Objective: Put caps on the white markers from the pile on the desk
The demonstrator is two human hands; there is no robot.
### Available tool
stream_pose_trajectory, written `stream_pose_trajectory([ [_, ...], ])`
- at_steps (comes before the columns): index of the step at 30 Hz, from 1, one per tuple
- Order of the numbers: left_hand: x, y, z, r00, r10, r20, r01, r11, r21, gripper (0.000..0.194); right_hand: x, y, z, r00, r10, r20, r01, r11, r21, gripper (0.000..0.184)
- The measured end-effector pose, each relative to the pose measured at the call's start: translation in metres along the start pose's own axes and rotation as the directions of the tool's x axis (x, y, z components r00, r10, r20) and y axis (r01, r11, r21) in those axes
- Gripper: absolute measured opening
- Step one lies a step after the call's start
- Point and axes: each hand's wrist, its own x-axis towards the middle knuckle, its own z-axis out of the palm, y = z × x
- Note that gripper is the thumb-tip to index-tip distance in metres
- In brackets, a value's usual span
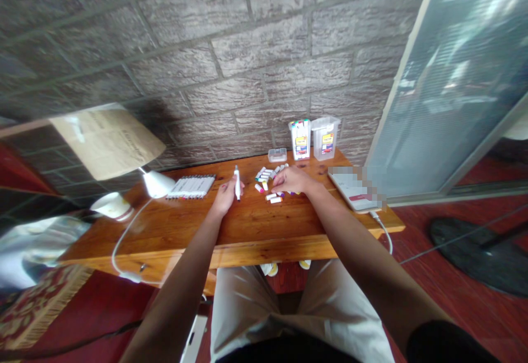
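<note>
My left hand (226, 193) is closed round a white marker (237, 182), held upright with its grey tip end uppermost. My right hand (292, 179) reaches into a loose pile of small white marker caps (264, 174) with coloured ends. Its thumb and fingers are pinched together; what lies between them, if anything, is too small to make out. Nearer the table's front, further caps (275, 199) lie scattered just below that hand. Left of my left hand, a row of white markers (190, 187) lies side by side on the wooden table (256, 230).
Against the stone wall stand a clear box full of markers (301, 140), a second clear box (325, 140) and a small clear lid (277, 155). A lamp (111, 140) and paper cup (112, 205) occupy the left; a flat device (355, 190) with a cable lies right.
</note>
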Motion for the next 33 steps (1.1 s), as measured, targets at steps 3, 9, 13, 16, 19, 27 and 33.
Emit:
stream_pose_trajectory([
  [3, 0.001, -0.002, 0.000, 1.000, -0.001, 0.004, 0.001, 1.000, -0.027, 0.060, 0.001, -0.006, 0.004, 1.000, 0.013, -0.018, -0.012, 0.995, 0.098, 0.015],
  [9, 0.003, -0.006, 0.000, 1.000, 0.000, 0.009, 0.001, 0.997, -0.082, 0.058, 0.004, -0.022, 0.002, 0.970, 0.049, -0.237, 0.081, 0.857, 0.510, 0.028],
  [13, 0.003, -0.008, 0.000, 1.000, 0.002, 0.029, 0.001, 0.995, -0.105, 0.059, 0.006, -0.026, -0.008, 0.886, 0.231, -0.402, 0.153, 0.674, 0.723, 0.029],
  [16, 0.004, -0.009, 0.000, 1.000, -0.005, 0.031, 0.009, 0.995, -0.104, 0.060, 0.006, -0.028, -0.015, 0.826, 0.306, -0.473, 0.268, 0.525, 0.808, 0.020],
  [19, 0.004, -0.010, -0.001, 1.000, -0.015, 0.024, 0.018, 0.994, -0.107, 0.060, 0.005, -0.033, -0.020, 0.814, 0.362, -0.454, 0.322, 0.371, 0.871, 0.008],
  [27, 0.005, -0.011, 0.000, 1.000, -0.021, 0.021, 0.023, 0.996, -0.087, 0.060, 0.008, -0.031, -0.028, 0.755, 0.542, -0.369, 0.369, 0.114, 0.922, 0.010],
  [33, 0.005, -0.012, 0.000, 1.000, -0.012, 0.029, 0.015, 0.994, -0.106, 0.059, 0.014, -0.016, -0.026, 0.696, 0.608, -0.383, 0.380, 0.142, 0.914, 0.016],
])
